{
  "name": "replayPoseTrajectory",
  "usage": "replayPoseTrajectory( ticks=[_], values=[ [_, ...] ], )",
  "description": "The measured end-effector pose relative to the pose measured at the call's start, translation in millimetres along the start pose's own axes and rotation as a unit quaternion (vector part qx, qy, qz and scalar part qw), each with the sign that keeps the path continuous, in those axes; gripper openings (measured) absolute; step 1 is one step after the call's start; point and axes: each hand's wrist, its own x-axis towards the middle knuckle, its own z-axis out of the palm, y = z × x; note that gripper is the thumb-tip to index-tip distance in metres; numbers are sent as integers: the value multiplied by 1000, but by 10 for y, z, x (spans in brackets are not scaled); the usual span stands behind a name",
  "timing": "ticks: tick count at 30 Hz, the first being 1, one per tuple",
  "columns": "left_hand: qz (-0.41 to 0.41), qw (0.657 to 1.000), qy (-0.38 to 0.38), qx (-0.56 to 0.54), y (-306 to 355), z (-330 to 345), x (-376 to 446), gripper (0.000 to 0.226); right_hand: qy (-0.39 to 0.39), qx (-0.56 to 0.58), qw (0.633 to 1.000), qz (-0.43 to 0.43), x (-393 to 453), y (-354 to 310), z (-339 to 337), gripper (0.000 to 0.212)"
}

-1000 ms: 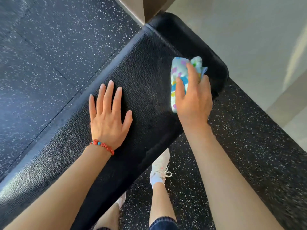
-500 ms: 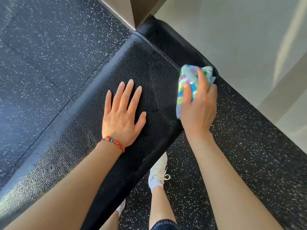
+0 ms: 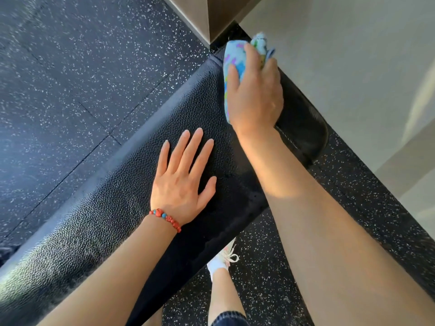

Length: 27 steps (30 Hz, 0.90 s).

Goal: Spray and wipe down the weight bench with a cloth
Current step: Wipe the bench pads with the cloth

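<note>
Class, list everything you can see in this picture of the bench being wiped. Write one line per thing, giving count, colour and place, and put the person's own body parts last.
weight bench: one, black textured pad, running diagonally from lower left to upper right
cloth: one, light blue with coloured patches, at the bench's far end under the right hand
floor: one, dark with white speckles, on both sides of the bench
wall: one, pale beige, upper right
bracelet: one, red and blue beads, on the left wrist
shoe: one, white with laces, on the floor below the bench
left hand: one, flat on the bench, fingers straight
right hand: one, gripping the cloth against the bench
leg: one, bare, bottom centre
</note>
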Motion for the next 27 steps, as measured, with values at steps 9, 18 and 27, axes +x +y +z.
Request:
replayPoseTrajectory(
  ticks=[9,18,27],
  values=[
    [6,1000,-2,1,-4,-10,-13,60,19,29,998,61,-484,648,-250,42],
    [-17,999,-45,4,77,-89,-12,61,-14,100,974,201,-1276,1034,-586,42],
    [49,992,-106,-48,672,-567,-584,59,19,198,932,302,-2652,970,-1063,39]
  ],
)
